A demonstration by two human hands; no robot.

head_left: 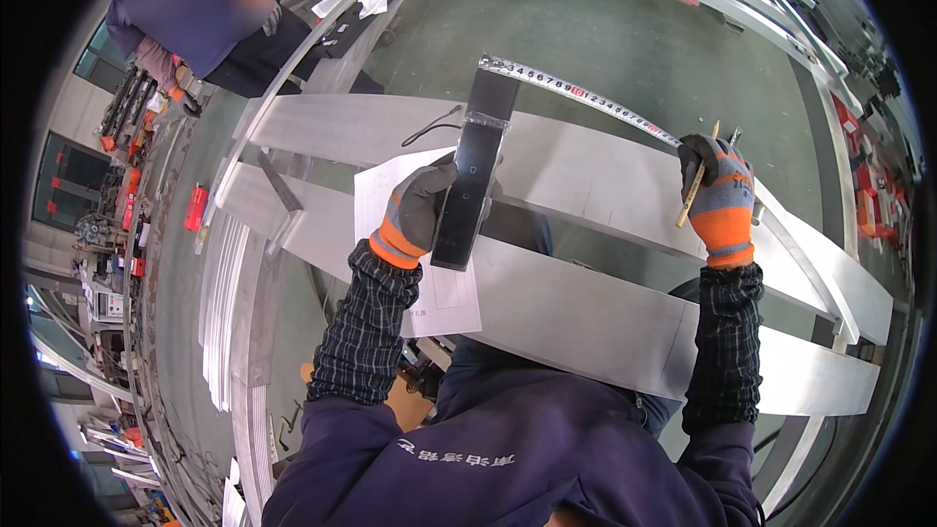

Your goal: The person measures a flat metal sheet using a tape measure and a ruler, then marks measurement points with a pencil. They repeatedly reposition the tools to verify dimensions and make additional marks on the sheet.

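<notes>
My left hand (422, 207), in a grey and orange work glove, is closed on a long black rectangular block (467, 181) with a clear band across it. The block stands out over two pale metal bars. At its far end lies the end of a steel tape measure (581, 94), its blade stretching in a slight curve to my right hand (720, 197). That gloved hand is closed on the tape measure, whose case is mostly hidden by the glove. A yellow pencil (691, 197) also sticks out between its fingers. Under my left hand lies a white printed sheet (441, 301).
Two wide metal bars (605, 164) (595, 288) run left to right before me on a metal frame. A thin black cable (429, 127) lies on the farther bar. Another person (195, 20) stands at far left. Stacked pale profiles (226, 307) are at left; a red box (197, 207) is nearby.
</notes>
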